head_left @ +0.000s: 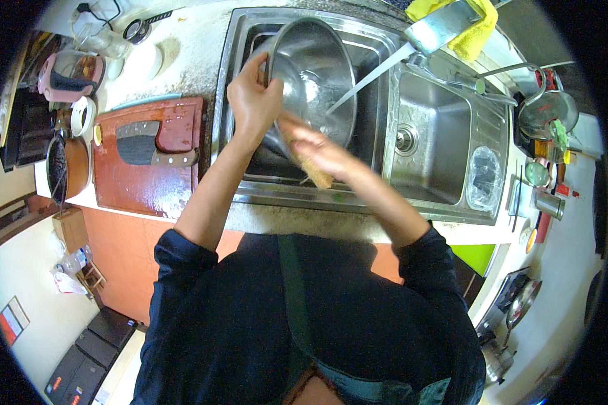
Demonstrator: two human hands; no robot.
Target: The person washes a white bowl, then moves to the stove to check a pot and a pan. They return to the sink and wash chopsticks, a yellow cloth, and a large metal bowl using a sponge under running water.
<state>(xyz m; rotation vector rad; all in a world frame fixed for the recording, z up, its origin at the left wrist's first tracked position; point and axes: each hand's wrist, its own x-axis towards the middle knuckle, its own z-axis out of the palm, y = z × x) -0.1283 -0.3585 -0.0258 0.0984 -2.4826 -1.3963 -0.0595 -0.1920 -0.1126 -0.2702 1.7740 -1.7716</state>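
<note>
A stainless steel bowl (329, 61) is tilted over the left basin (370, 131) of a double sink. My left hand (256, 101) grips its rim on the left side. Water (372, 78) from the faucet (443, 25) runs into the bowl's inside. My right hand (321, 152), blurred by motion, is at the bowl's lower edge with a tan scrubber (316, 174) under its palm, which looks like loofah. The fingertips of that hand and part of the scrubber are hard to make out.
Left of the sink, a cleaver (137, 144) lies on a reddish cutting board (131, 187), beside a brown pot (76, 167). The right basin (435, 152) has a drain strainer. Clear plastic (485, 177) lies on the sink's right ledge. A yellow cloth (479, 30) hangs by the faucet.
</note>
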